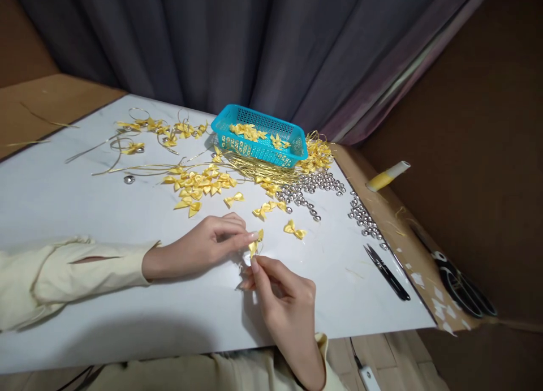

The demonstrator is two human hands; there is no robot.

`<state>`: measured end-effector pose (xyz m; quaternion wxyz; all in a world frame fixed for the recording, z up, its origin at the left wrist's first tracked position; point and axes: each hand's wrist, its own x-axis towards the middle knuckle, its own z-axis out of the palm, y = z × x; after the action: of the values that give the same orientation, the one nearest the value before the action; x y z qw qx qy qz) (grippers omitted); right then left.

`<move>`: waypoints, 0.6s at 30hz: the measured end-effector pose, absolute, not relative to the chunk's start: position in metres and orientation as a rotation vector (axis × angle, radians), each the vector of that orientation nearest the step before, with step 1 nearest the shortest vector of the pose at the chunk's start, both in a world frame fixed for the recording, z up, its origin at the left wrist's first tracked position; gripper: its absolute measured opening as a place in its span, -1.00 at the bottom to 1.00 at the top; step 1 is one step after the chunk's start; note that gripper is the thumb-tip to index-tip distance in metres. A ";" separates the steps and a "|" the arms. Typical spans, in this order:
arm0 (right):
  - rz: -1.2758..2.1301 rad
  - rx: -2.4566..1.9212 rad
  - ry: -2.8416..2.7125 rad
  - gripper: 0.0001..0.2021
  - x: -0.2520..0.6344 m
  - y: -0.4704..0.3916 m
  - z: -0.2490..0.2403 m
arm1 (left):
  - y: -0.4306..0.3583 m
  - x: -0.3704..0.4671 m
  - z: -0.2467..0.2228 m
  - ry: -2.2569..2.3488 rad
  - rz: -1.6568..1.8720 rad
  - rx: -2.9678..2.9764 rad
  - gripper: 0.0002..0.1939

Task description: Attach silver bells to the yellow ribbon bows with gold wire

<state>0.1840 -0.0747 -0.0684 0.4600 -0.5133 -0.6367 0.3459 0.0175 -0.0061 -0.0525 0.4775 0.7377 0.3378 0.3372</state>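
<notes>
My left hand (pixel 211 245) pinches a small yellow satin ribbon bow (pixel 253 247) between thumb and fingers, just over the white table. Right below it, the thumb and index finger of my right hand (pixel 285 300) are pressed together at the bow's lower end. A thin cord loops from the bow toward these right fingertips, which hide where it ends. Close by lie a loose yellow bow (pixel 294 230) and another bow (pixel 233 199). Farther back is a pile of yellow bows (pixel 201 180).
A turquoise basket (pixel 259 150) with bows stands behind a bundle of gold cords (pixel 258 167). Silver beads (pixel 311 186) spread to the right. Black thread snips (pixel 387 272) lie near the right edge; beyond are scissors (pixel 462 289) and a yellow-and-white tube (pixel 388 176).
</notes>
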 end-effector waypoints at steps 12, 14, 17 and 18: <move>0.819 -1.290 -1.512 -0.83 0.182 -0.071 -0.069 | -0.001 0.014 -0.057 0.939 0.746 1.689 -0.75; 0.815 -1.286 -1.522 -0.83 0.182 -0.071 -0.070 | -0.002 0.014 -0.056 0.932 0.727 1.672 -0.75; 0.810 -1.296 -1.530 -0.82 0.182 -0.071 -0.071 | -0.004 0.014 -0.057 0.913 0.705 1.634 -0.78; 0.804 -1.303 -1.529 -0.82 0.182 -0.071 -0.071 | -0.004 0.014 -0.057 0.904 0.697 1.622 -0.78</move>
<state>0.1820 -0.0713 -0.0707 0.4696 -0.5315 -0.6239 0.3282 0.0140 -0.0044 -0.0565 0.5471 0.6845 0.3816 0.2943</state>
